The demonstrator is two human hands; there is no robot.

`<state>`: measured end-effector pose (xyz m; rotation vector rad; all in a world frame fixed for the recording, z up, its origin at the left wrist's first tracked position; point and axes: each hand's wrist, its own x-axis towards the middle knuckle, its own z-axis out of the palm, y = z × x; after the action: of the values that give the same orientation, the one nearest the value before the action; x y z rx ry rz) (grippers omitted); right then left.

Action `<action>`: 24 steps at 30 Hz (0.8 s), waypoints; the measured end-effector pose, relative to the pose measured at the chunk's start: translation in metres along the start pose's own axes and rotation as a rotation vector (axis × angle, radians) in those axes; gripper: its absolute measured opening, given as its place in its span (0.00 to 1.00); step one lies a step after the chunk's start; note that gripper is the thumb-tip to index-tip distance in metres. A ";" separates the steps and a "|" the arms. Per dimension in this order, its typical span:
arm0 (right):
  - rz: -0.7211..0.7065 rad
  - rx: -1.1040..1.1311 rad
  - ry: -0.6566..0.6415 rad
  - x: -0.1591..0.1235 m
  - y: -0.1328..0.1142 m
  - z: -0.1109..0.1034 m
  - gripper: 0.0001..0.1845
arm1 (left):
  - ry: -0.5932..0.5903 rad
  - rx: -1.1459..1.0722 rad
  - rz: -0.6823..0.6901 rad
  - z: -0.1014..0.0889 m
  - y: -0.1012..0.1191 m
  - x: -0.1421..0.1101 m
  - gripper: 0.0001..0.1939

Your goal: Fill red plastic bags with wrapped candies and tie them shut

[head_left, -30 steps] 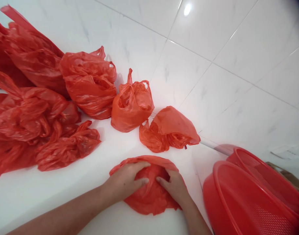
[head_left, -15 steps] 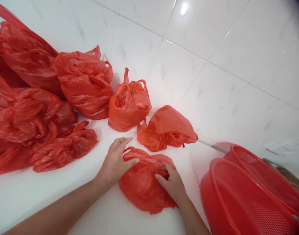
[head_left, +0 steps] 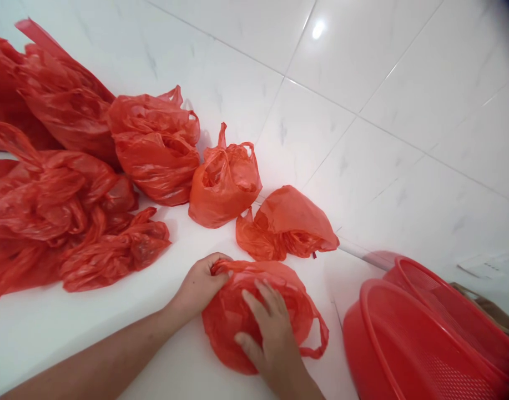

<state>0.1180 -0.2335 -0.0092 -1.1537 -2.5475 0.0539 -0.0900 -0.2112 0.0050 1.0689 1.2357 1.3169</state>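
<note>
A crumpled red plastic bag [head_left: 293, 275] lies in front of me on the white surface, its mouth spread and one handle loop sticking out at the right. My left hand [head_left: 204, 282] grips the bag's upper left rim between thumb and fingers. Over the bag's mouth is my right hand [head_left: 266, 328], its fingers apart and reaching into the opening; nothing shows in its grasp. Just beyond lies another red plastic bag [head_left: 293, 216] on its side, and an upright one with raised handles [head_left: 225, 189] stands left of it.
Several fuller red bags [head_left: 154, 150] crowd the left side against the white tiled wall [head_left: 329, 100]. Two red perforated plastic baskets [head_left: 404, 322] lean at the right. A brown object [head_left: 487, 311] is partly hidden behind them.
My left hand has closed on the bag's rim. My right hand has let go of the right side and moved left over the mouth, which is wider now, with a handle loop out.
</note>
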 end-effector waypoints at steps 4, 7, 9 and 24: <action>0.061 0.150 -0.309 0.006 -0.010 0.000 0.32 | 0.062 -0.214 -0.016 -0.003 0.005 0.002 0.11; 0.113 0.191 -0.347 0.009 -0.011 -0.003 0.32 | 0.097 -0.203 -0.011 -0.005 0.008 0.002 0.11; 0.121 0.203 -0.347 0.010 -0.011 -0.004 0.31 | 0.089 -0.148 -0.007 -0.005 0.010 0.002 0.11; 0.109 -0.082 0.210 -0.043 -0.009 -0.063 0.22 | 0.055 0.272 -0.013 -0.013 -0.001 0.011 0.16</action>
<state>0.1578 -0.2777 0.0396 -1.2571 -2.3210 -0.1391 -0.1036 -0.2017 0.0029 1.2176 1.4915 1.1976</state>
